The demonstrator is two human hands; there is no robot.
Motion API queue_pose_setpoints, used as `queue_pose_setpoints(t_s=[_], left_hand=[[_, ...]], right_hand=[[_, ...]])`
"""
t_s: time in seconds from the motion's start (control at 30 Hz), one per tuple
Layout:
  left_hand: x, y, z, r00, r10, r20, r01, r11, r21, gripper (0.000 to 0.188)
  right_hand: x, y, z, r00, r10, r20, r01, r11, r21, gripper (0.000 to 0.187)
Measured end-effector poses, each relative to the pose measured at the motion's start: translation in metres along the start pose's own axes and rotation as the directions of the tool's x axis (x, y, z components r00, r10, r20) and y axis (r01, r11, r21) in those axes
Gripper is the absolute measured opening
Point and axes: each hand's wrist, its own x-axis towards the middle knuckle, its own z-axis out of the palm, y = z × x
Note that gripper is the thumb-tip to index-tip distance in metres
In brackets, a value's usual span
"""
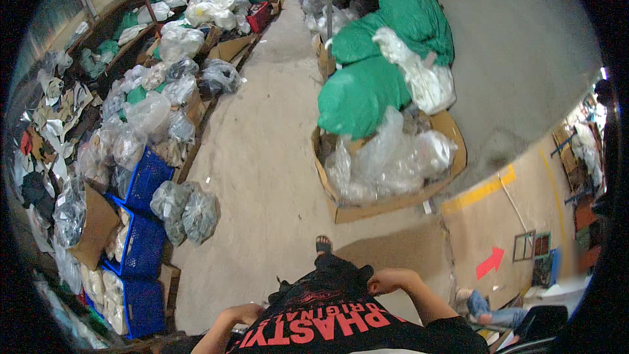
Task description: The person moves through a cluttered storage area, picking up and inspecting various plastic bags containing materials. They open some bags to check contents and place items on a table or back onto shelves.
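I stand in an aisle with both hands by my waist. My left hand (246, 313) rests against the side of my black T-shirt (321, 318) with red print; its fingers are mostly hidden. My right hand (386, 281) is curled by the dark cloth at my hip, and whatever its fingers hold cannot be made out. In front of me one sandalled foot (323, 244) shows. Nearest ahead on the right is a low cardboard box (393, 204) with clear plastic bags (386, 160) inside.
Green sacks (363, 95) and a white sack (419, 69) lean by a grey wall (511, 46). At left, blue crates (145, 242), grey bags (187, 210) and packed shelves line the aisle. A red crate (259, 18) stands farther off. Another person's leg (501, 316) shows at lower right.
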Motion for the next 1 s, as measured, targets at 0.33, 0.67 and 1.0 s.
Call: queue_pose_setpoints(t_s=[0.33, 0.67, 1.0], left_hand=[[-0.02, 0.031, -0.148, 0.942, -0.177, -0.285, 0.015, 0.871, -0.49, 0.056], [-0.059, 0.0, -0.447, 0.726, -0.076, -0.684, -0.27, 0.883, -0.384, 0.054], [-0.018, -0.078, -0.773, 0.99, 0.044, -0.13, -0.079, 0.959, -0.273, 0.044]], right_hand=[[0.142, -0.015, -0.241, 0.899, -0.078, 0.432, 0.16, 0.974, -0.158, 0.021], [0.334, -0.011, -0.444, 0.947, -0.301, 0.114, 0.311, 0.946, -0.087, 0.029], [0.364, -0.127, -0.692, 0.97, -0.201, 0.14, 0.148, 0.937, 0.317, 0.018]])
